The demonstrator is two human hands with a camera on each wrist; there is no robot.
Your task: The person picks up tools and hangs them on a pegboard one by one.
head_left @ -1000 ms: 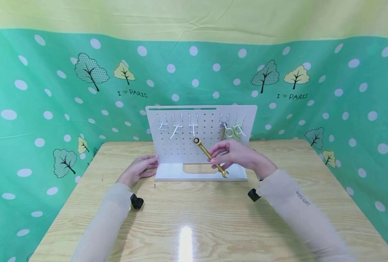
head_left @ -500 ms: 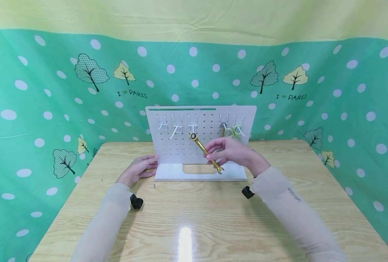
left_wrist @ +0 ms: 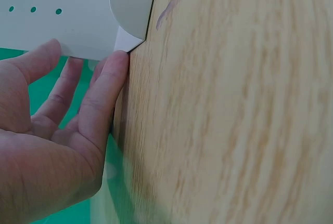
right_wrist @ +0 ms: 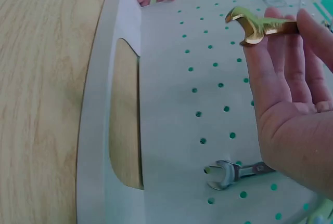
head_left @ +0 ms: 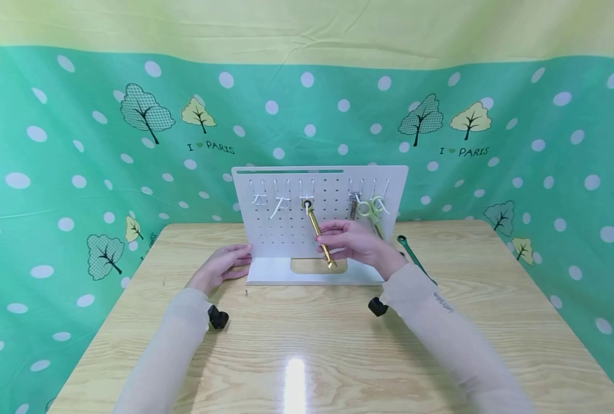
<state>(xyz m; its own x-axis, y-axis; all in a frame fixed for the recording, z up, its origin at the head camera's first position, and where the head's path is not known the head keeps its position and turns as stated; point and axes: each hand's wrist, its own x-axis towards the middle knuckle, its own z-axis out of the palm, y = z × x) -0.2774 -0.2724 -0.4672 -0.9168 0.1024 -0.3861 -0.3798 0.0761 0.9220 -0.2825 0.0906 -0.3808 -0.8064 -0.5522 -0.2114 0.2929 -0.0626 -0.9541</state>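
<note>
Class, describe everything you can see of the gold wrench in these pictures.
The gold wrench is a slim, shiny, metal-looking combination spanner: a ring end at the top, an open forked end at the bottom. It hangs nearly upright against the white pegboard, its ring at a white hook in the top row. The right hand holds its lower shaft with its fingers. The forked end hangs above the board's base.
</note>
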